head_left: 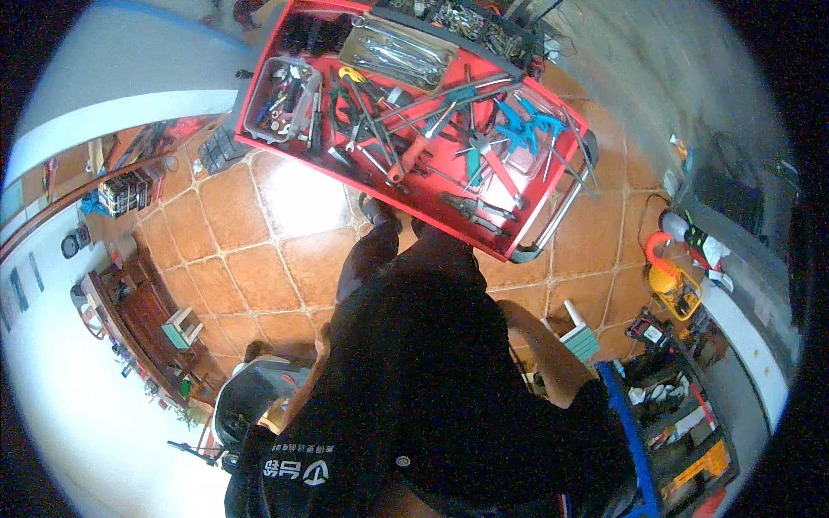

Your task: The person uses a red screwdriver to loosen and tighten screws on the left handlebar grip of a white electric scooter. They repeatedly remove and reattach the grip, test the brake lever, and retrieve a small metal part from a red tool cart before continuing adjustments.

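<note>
Both arms hang beside my dark-clothed body. My left hand (322,341) is partly visible at my left side, and my right hand (512,312) is mostly hidden behind my right hip; I cannot make out the fingers of either. Above me is a red toolbox tray (341,176) full of loose tools: wrenches (389,53) in a shallow bin, a plastic box of small parts (281,102), blue clamps (518,128), red-handled cutters (498,168) and dark pliers (475,211). Neither hand touches the tools.
Orange floor tiles (211,211) surround me. At left are a wooden bench (138,315) and a small green stool (180,331); a scooter (237,406) is behind my left side. At right are another stool (577,342), a yellow compressor (665,281) and a blue-edged tool cart (620,388).
</note>
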Available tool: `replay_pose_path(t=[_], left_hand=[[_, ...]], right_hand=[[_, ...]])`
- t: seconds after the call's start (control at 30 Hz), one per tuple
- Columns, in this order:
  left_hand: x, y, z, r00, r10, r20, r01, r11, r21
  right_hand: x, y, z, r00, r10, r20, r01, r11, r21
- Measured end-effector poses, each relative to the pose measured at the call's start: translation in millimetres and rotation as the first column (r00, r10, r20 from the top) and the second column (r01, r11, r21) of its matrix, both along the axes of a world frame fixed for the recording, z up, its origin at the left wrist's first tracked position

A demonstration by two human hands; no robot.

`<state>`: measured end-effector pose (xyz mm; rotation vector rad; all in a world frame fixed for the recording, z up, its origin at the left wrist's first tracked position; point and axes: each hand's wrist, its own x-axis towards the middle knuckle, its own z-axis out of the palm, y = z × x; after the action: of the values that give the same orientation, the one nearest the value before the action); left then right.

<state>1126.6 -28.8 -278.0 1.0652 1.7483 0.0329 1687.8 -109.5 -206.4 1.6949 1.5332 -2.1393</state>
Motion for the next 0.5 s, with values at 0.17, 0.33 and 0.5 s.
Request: replay_pose_path(t=[0.17,0.33,0.5], left_hand=[[-9.6,-10.5,14.8,0.995,0.101,-0.009,-0.101,0.994,0.05],[7.7,-7.7,55.4,0.974,-0.159,-0.162,0.183,0.972,0.147],[30.7,2.5,101.3,0.995,-0.018,-0.1,0.033,0.988,0.15]], right_hand=[[-21.1,-30.4,-14.9,0.995,0.016,-0.103,-0.021,0.998,-0.054],[-28.8,-40.5,-22.9,0.994,0.022,-0.108,-0.031,0.997,-0.074],[-28.4,-42.0,-25.2,0.993,0.031,-0.118,-0.041,0.996,-0.083]])
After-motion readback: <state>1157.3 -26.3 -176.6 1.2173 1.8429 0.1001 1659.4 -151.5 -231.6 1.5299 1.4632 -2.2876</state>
